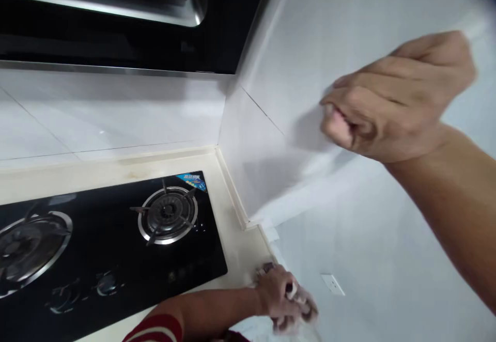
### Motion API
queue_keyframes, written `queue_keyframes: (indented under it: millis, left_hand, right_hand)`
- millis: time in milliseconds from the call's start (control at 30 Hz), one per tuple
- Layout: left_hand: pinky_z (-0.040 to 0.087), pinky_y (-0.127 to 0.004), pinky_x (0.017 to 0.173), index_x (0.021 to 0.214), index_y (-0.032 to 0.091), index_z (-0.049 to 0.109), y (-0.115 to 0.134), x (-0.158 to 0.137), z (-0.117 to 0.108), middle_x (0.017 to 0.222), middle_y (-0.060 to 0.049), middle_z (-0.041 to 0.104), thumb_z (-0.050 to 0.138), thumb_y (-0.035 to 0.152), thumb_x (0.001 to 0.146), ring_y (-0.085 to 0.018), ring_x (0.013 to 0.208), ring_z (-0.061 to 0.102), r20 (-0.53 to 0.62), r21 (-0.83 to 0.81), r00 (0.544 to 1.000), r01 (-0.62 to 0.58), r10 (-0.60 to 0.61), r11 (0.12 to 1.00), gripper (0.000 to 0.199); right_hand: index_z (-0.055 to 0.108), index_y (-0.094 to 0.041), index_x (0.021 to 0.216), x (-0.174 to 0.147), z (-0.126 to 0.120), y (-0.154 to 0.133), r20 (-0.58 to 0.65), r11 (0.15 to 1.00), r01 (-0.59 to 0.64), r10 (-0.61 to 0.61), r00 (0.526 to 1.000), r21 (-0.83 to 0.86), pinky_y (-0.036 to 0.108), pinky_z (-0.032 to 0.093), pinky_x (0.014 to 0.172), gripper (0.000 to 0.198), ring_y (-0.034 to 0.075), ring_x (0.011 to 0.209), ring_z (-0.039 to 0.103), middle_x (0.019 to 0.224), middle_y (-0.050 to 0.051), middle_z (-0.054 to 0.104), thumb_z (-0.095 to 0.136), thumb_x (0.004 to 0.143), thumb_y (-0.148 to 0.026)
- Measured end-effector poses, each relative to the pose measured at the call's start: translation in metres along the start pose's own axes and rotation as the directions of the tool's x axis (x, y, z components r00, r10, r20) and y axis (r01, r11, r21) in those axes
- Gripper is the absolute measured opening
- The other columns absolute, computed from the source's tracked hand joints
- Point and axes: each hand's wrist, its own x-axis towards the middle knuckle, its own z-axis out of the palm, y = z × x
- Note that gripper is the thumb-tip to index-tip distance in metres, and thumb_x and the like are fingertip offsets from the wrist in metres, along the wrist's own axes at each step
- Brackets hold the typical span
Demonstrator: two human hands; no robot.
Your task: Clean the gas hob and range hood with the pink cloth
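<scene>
My right hand (399, 99) is closed in a fist close to the white side wall (267, 176), its shadow falling on the wall. Nothing shows in this fist; whether the knuckles touch the wall I cannot tell. Low in the view, my left hand (277, 290) reaches out of a red striped sleeve (158, 329) to the right end of the cream countertop (244, 249). Its fingers are wrapped round a crumpled, greyish-white cloth (296, 295), blurred and partly hidden by the hand.
A black glass gas hob (127, 269) with a right burner (168, 213) and a left burner (27, 249) is set into the countertop. Overhead hangs a black range hood (116, 47). A white socket plate (332, 284) sits on the wall at lower right.
</scene>
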Motion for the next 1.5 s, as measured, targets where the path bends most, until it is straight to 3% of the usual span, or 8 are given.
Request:
queue_keyframes:
  millis: [200, 333, 533, 733, 967, 1300, 1400, 1500]
  left_hand:
    - [0.051, -0.027, 0.072, 0.099, 0.021, 0.056, 0.032, 0.034, -0.019, 0.083, 0.003, 0.059, 0.073, 0.03, 0.073, -0.013, 0.078, 0.057, -0.104, -0.37, 0.986, 0.082, -0.129, 0.925, 0.033]
    - [0.052, -0.037, 0.09, 0.105, 0.021, 0.057, 0.012, 0.023, -0.078, 0.105, -0.006, 0.063, 0.072, 0.025, 0.074, -0.021, 0.099, 0.062, -0.405, -0.072, 0.907, 0.092, -0.114, 0.993, 0.035]
    - [0.043, -0.053, 0.108, 0.127, 0.023, 0.058, -0.016, 0.006, -0.085, 0.129, -0.01, 0.061, 0.078, 0.036, 0.071, -0.034, 0.124, 0.052, -0.531, 0.449, 0.845, 0.221, 0.06, 0.866, 0.06]
    - [0.042, -0.051, 0.114, 0.152, 0.023, 0.035, -0.033, -0.033, -0.096, 0.151, -0.015, 0.049, 0.078, 0.027, 0.069, -0.033, 0.139, 0.047, -0.37, 0.514, 0.912, 0.044, 0.175, 0.857, 0.093]
    - [0.039, -0.057, 0.115, 0.145, 0.027, 0.047, -0.049, -0.121, -0.138, 0.145, -0.012, 0.055, 0.063, 0.035, 0.084, -0.033, 0.139, 0.046, -0.386, 0.741, 0.884, 0.128, 0.262, 0.66, 0.063]
    - [0.041, -0.055, 0.114, 0.138, 0.026, 0.051, -0.063, -0.092, -0.127, 0.143, -0.013, 0.051, 0.049, 0.028, 0.095, -0.029, 0.139, 0.043, -0.426, 0.728, 0.84, 0.097, 0.336, 0.679, 0.043]
    - [0.04, -0.055, 0.115, 0.138, 0.024, 0.047, -0.066, -0.096, -0.125, 0.143, -0.013, 0.048, 0.042, 0.023, 0.097, -0.027, 0.14, 0.041, -0.516, 0.658, 0.791, 0.12, 0.329, 0.744, 0.041]
    - [0.039, -0.055, 0.116, 0.137, 0.022, 0.045, -0.067, -0.098, -0.123, 0.144, -0.014, 0.045, 0.04, 0.022, 0.098, -0.026, 0.139, 0.04, -0.538, 0.63, 0.769, 0.095, 0.345, 0.771, 0.039]
  right_hand:
    - [0.071, -0.024, 0.095, -0.082, -0.024, -0.047, 0.136, 0.921, 0.349, -0.374, 0.918, 0.174, 0.041, 0.05, 0.092, 0.017, 0.019, 0.106, 0.065, 0.101, -0.001, 0.07, 0.054, 0.095, -0.027]
    - [0.067, -0.03, 0.109, -0.213, -0.012, -0.042, 0.177, 0.913, -0.048, -0.027, 0.984, 0.406, 0.038, 0.056, 0.083, 0.019, 0.02, 0.101, 0.065, 0.116, 0.005, 0.066, 0.057, 0.094, -0.022]
    - [0.064, -0.023, 0.11, -0.357, 0.105, -0.047, 0.414, 0.562, -0.695, 0.558, 0.719, 0.449, 0.035, 0.058, 0.075, 0.029, 0.021, 0.099, 0.066, 0.115, 0.009, 0.064, 0.047, 0.096, -0.043]
    - [0.059, -0.024, 0.132, -0.365, 0.189, -0.134, 0.593, 0.701, -0.668, 0.436, 0.677, 0.248, 0.056, 0.041, 0.108, 0.049, 0.035, 0.134, 0.045, 0.141, 0.016, 0.053, 0.054, 0.091, -0.05]
    - [0.052, -0.038, 0.143, -0.358, 0.195, -0.177, 0.724, 0.826, -0.557, 0.329, 0.606, 0.091, 0.066, 0.02, 0.112, 0.082, 0.048, 0.141, 0.03, 0.162, 0.014, 0.027, 0.081, 0.068, -0.057]
    - [0.064, -0.028, 0.122, -0.452, 0.157, -0.084, 0.529, 0.715, -0.685, 0.53, 0.663, 0.142, 0.051, 0.047, 0.101, 0.047, 0.033, 0.122, 0.053, 0.129, 0.01, 0.06, 0.061, 0.076, -0.026]
    - [0.057, -0.027, 0.13, -0.442, 0.143, -0.062, 0.454, 0.622, -0.765, 0.64, 0.619, 0.165, 0.053, 0.051, 0.096, 0.056, 0.033, 0.117, 0.056, 0.123, 0.011, 0.061, 0.061, 0.075, -0.032]
    - [0.05, -0.028, 0.138, -0.388, 0.137, -0.078, 0.434, 0.654, -0.667, 0.516, 0.739, 0.358, 0.049, 0.05, 0.101, 0.06, 0.03, 0.123, 0.055, 0.133, 0.01, 0.057, 0.062, 0.08, -0.036]
